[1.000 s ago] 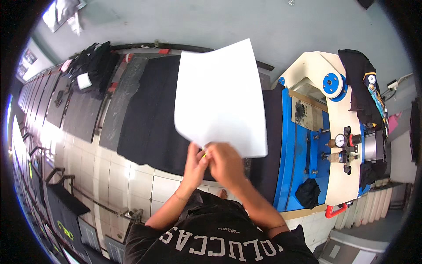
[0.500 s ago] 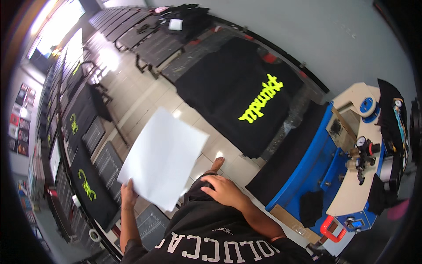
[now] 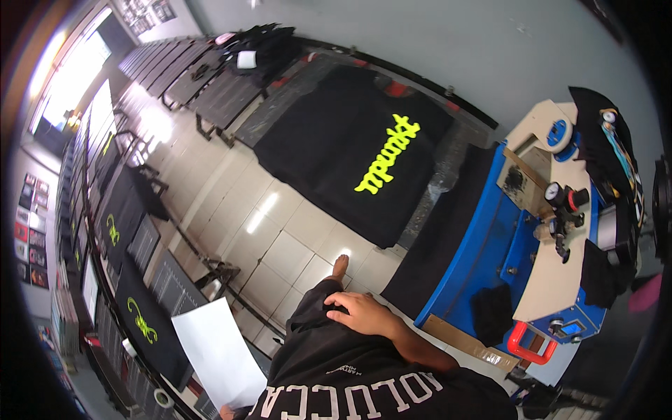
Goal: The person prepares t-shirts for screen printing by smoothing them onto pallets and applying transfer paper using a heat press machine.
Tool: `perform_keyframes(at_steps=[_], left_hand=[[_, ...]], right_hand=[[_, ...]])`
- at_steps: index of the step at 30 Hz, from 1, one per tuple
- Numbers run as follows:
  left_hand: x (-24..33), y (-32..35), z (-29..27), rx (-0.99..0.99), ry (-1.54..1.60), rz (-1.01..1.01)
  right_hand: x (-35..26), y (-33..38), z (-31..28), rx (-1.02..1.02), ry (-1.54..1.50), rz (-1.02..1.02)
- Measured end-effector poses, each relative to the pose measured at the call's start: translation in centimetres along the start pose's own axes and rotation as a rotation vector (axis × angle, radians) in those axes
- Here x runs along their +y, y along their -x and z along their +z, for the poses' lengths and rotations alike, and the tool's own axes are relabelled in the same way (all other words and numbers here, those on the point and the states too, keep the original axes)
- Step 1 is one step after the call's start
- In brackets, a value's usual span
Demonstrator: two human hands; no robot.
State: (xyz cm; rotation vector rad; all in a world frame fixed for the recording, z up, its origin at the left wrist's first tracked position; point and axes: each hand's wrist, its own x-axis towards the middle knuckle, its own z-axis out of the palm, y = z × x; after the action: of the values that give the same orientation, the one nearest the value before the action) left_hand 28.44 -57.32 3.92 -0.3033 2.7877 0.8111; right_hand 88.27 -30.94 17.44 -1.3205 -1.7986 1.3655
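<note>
Paper (image 3: 217, 350), white, extends toward 12 o'clock from the left hand (image 3: 227, 412), which pinches its lower edge; at that hand's 2 o'clock, the right hand (image 3: 360, 313) lies loosely spread over dark clothing (image 3: 305, 327).

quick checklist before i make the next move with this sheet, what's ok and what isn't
1. White sheet in left hand: ok, held at its lower end.
2. Left grip firm: cannot tell, most of that hand is outside the picture or hidden.
3. Right hand free: ok, nothing in it, fingers spread over the lap.
4. Yellow print uncovered: ok, the sheet is well away from it.
5. Print dry: cannot tell by sight.
6. Blue part of the machine free of loose cloth: not ok, a black cloth lies on it.
</note>
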Motion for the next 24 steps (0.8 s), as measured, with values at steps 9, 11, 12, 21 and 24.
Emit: perform_keyframes(at_steps=[9,11,12,21,24], left_hand=[[29.8,17.5,25.0,-0.028,-0.075,1.555],[36.1,34.4,31.6,-0.375,0.048,1.655],[38.3,40.1,36.6,-0.815,0.284,1.525],[43.6,89.4,53.8,-1.153,0.200,2.416],[44.3,96.4,57.3,-1.064,-0.168,2.560]], right_hand=[[-7.3,8.6,-10.0,0.356,-0.229,0.007],[-8.2,11.1,-11.5,0.599,-0.216,0.035],[-8.5,12.5,-11.6,0.746,-0.236,0.022],[-2.0,26.2,-8.9,2.562,0.965,0.411],[-0.1,27.0,-9.3,2.678,0.609,0.328]])
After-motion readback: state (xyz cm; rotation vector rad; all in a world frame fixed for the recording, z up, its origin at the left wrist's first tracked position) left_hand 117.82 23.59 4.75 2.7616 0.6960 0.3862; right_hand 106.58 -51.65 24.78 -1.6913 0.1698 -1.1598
